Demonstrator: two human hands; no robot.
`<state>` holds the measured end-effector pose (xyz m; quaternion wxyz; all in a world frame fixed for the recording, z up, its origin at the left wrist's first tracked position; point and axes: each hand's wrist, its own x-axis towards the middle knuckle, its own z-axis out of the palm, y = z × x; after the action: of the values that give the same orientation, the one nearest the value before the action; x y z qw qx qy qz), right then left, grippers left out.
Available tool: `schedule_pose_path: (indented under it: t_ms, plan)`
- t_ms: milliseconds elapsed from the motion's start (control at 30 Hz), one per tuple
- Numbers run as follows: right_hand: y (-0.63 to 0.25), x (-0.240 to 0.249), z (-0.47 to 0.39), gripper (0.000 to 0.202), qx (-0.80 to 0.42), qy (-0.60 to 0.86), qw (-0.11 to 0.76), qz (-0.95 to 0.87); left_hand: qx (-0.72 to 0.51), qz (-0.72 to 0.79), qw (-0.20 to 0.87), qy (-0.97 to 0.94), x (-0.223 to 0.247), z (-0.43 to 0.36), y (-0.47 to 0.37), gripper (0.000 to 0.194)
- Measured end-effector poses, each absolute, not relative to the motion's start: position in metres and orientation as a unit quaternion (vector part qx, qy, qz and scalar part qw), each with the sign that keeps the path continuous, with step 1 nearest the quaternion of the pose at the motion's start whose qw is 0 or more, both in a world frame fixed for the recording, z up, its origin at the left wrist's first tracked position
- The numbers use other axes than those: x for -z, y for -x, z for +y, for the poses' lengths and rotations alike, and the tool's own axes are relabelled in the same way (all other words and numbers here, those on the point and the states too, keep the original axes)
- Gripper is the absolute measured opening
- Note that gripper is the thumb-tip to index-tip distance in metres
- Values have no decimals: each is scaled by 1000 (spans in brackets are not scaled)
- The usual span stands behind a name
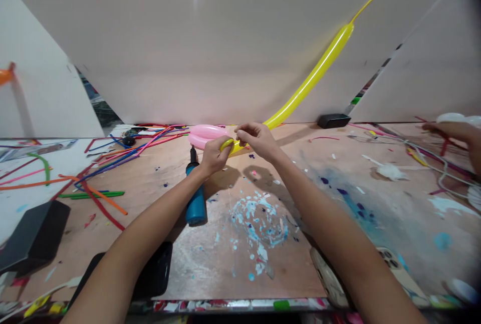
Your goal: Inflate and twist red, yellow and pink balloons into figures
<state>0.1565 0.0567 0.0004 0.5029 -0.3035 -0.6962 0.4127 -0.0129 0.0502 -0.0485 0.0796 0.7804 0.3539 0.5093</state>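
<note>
Right now the left hand (216, 155), just above and right of the blue pump (196, 201), is clamped round the near end of a yellow balloon (311, 81), probably to keep that end steady. The fingertips of the right hand (260, 139), farther right of the pump, are drawn together beside it; I can't tell whether they pinch any of it. From there the balloon slants up and away to the right of the pump, its thin tail free, perhaps because so long a thing needs room.

Just beyond the pump's nozzle sits a pink balloon (208, 131), partly hidden by the left hand, so I can't say whether it's gripped too. The pump stands nozzle away, seemingly within easy reach. Left of it lie loose green balloons (92, 195). Far to its right, another person's hand (456, 133) is blurred and cut off; nearer, the right forearm partly covers a phone (400, 269).
</note>
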Motion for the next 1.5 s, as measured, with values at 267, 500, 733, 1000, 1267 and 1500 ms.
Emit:
schedule_pose_path:
  t_ms: [267, 500, 733, 1000, 1267, 1500]
  plan:
    - [-158, 3, 54, 12, -234, 326, 428, -810, -504, 385, 57, -771, 53, 55, 17, 19]
    - [-158, 5, 54, 9, -137, 382, 399, -822, -436, 409, -106, -794, 51, 50, 14, 34]
    - [-160, 6, 56, 15, -106, 415, 377, -821, -324, 447, -96, -829, 55, 55, 13, 28]
    - [-159, 11, 58, 11, -76, 424, 355, -830, -311, 439, -70, -840, 56, 57, 15, 26]
    - [-155, 10, 53, 14, -101, 397, 309, -858, -274, 441, -109, -847, 52, 53, 14, 24]
    - [-157, 11, 55, 14, -152, 413, 275, -855, -235, 446, -114, -856, 51, 50, 16, 30]
